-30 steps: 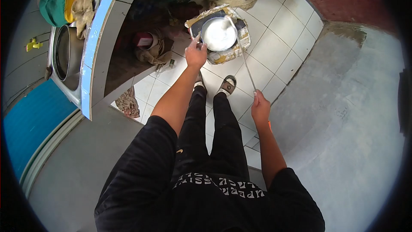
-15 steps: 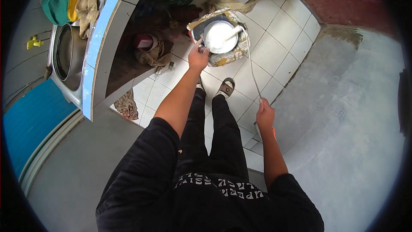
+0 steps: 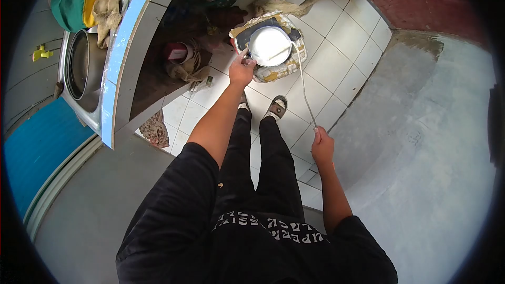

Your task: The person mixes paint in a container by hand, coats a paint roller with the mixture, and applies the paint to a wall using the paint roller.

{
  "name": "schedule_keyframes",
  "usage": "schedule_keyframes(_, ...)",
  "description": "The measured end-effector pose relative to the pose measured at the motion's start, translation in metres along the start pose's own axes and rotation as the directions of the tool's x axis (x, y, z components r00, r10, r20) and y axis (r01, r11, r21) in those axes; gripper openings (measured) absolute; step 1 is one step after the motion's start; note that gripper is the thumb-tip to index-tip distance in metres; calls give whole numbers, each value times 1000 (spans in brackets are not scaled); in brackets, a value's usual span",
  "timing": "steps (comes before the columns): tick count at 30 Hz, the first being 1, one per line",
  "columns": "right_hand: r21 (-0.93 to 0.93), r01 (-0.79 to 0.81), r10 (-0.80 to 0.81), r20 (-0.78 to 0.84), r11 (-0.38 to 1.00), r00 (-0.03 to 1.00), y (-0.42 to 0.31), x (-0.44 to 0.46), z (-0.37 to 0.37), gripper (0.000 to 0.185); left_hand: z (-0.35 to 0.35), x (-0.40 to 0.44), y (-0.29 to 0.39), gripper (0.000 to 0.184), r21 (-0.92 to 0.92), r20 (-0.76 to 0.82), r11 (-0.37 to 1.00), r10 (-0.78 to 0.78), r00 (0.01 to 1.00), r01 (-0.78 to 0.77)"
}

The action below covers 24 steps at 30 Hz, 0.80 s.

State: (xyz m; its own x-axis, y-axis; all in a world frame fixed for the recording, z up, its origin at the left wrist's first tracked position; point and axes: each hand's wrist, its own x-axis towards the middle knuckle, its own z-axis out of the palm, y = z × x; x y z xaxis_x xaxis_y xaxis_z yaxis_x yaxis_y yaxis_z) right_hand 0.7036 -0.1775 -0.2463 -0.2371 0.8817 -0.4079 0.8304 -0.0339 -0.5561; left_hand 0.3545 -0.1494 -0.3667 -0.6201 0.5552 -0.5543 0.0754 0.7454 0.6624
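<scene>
A round bucket of white paint [image 3: 268,44] stands on a paint-stained cardboard piece [image 3: 281,71] on the tiled floor. My left hand [image 3: 242,69] grips the near left part of the bucket's rim. In my right hand [image 3: 322,146] is the lower end of a long thin metal rod [image 3: 306,100], which runs up to the bucket's right edge. The rod's far end bends over the rim, and a white-coated roller lies in the paint, hard to tell apart from it.
At the left a steel sink [image 3: 79,63] sits in a blue-edged counter [image 3: 108,89]. Under it are a red container [image 3: 176,51] and cloths. A crumpled bag [image 3: 154,129] lies on the floor. The grey wall [image 3: 415,137] rises at the right.
The roller has shifted in the paint and is now less visible. My right hand has moved slightly down since the first frame. My left hand has stayed on the rim.
</scene>
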Motion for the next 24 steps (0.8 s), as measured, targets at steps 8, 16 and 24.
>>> schedule_keyframes(8, 27, 32, -33, 35, 999, 999, -36, 10, 16, 23, 0, -1, 0, 59, -10, 0, 1000, -9, 1000, 9)
schedule_keyframes(16, -27, 42, -44, -76, 999, 996, -22, -10, -2, 24, -5, -6, 9, 60, 88, -21, 996, -5, 1000, 7)
schedule_keyframes(24, -54, 0, 0, -1, 999, 1000, -43, 9, 12, 23, -5, -3, 5, 60, 92, -24, 996, 13, 1000, -11)
